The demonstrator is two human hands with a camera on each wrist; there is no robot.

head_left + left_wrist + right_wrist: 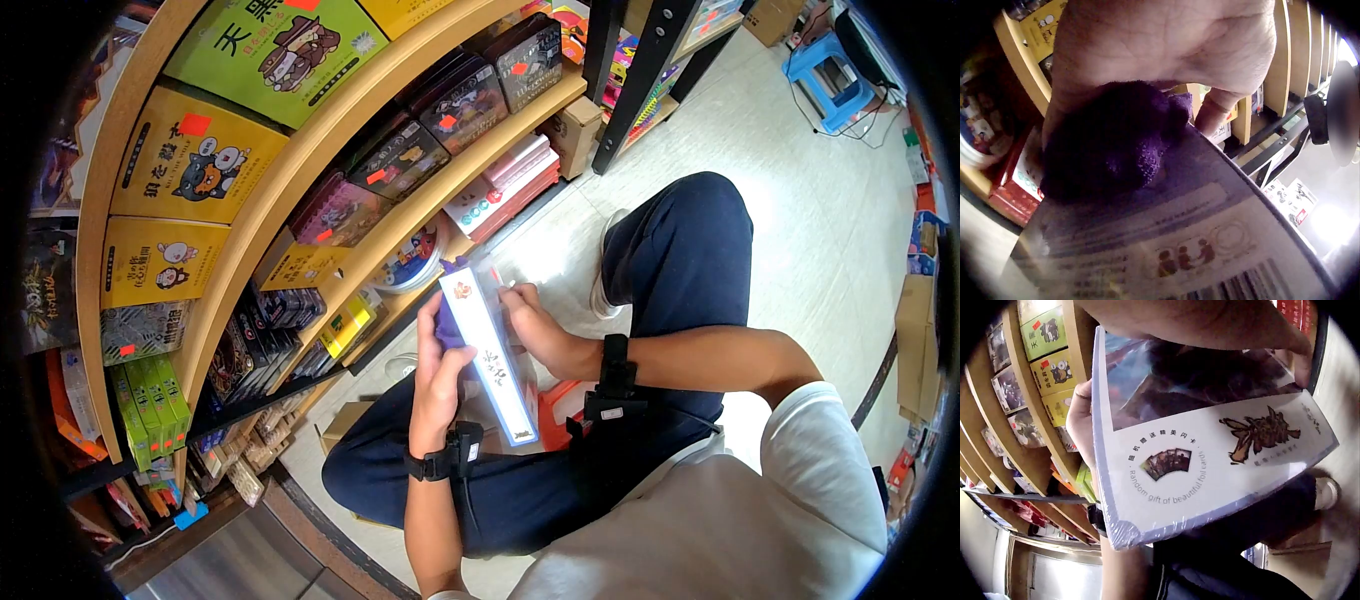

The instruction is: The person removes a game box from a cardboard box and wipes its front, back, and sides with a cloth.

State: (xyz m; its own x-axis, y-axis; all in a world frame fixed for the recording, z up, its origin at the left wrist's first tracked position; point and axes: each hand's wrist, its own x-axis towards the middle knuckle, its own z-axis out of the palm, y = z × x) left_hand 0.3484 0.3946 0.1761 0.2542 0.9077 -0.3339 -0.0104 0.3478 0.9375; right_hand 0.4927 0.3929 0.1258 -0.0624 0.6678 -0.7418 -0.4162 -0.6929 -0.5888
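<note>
A shrink-wrapped card game box point(488, 365), white with pale blue edges, stands tilted between my two hands above my lap. My left hand point(437, 375) grips it, thumb across the narrow white side, with a purple cloth point(1116, 144) bunched between the palm and the box's back. Printed text and a barcode show on that back in the left wrist view. On the opposite side, my right hand point(545, 330) holds the box near its far end. In the right wrist view this hand lies over the dark picture face, a fingertip at the edge.
Wooden shelves point(400, 215) full of boxed games curve along the left, some with yellow or green covers. A red-sided stack of boxes point(505, 190) stands on the low shelf. A blue stool point(828, 80) is at the far right; a red object point(560, 400) lies behind the box.
</note>
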